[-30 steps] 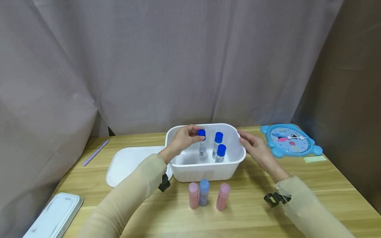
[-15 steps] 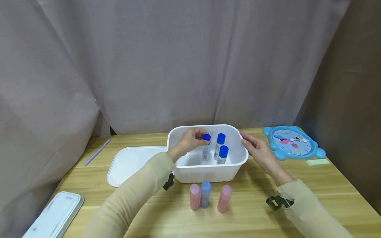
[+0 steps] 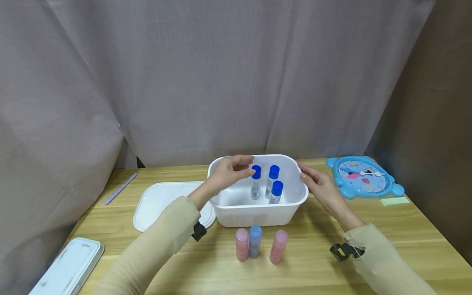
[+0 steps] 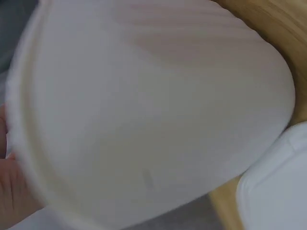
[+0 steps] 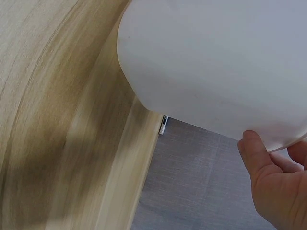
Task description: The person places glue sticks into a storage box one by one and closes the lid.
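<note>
Inside a white plastic box stand three clear bottles with blue caps: the left bottle, the rear bottle and the front bottle. My left hand is over the box's left part, thumb and fingers spread apart beside the left bottle's cap, holding nothing. Its thumb tip overlaps that cap in the head view; whether they touch I cannot tell. At the right end, my right hand grips the box's rim, with fingers on the outer wall in the right wrist view. The left wrist view is mostly filled by the box wall.
Two pink tubes, one left and one right, stand before the box with a blue tube. A white lid lies left, a purple pen beyond. There is a tin case, a blue clock and a sticky-note pad.
The left hand shifted the left bottle slightly rightward toward the others, then let go of it and drew back left with fingers parted. The right hand has stayed on the rim.
</note>
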The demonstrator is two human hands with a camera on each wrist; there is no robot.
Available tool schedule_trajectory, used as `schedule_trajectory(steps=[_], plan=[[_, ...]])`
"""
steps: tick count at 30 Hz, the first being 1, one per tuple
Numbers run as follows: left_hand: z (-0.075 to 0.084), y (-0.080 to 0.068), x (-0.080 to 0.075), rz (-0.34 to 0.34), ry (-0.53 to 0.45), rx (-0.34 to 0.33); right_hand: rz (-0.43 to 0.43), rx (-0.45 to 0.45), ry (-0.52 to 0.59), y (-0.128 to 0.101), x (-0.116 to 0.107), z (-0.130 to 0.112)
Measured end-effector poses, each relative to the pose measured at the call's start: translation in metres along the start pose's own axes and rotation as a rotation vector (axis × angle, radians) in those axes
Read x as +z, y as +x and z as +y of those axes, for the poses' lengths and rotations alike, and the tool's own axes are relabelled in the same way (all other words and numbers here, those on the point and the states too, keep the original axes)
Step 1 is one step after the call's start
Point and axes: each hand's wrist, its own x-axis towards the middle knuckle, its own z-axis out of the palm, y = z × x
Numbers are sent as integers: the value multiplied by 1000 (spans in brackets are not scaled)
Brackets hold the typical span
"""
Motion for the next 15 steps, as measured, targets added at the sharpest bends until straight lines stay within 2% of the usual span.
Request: schedule_trajectory(steps=[4,7,10,15], plan=[[6,-33,-12,-5,-120,98,-7,5,-7,0,0,-3],[4,-61,-14,-67,-204,94,-9,8,-4,1,0,-3],[-4,-86,-12,-147,-246,81,-6,5,-3,2,-1,-2],[-24,-110,-5,-202,-287,95,-12,19,7,2,0,1]])
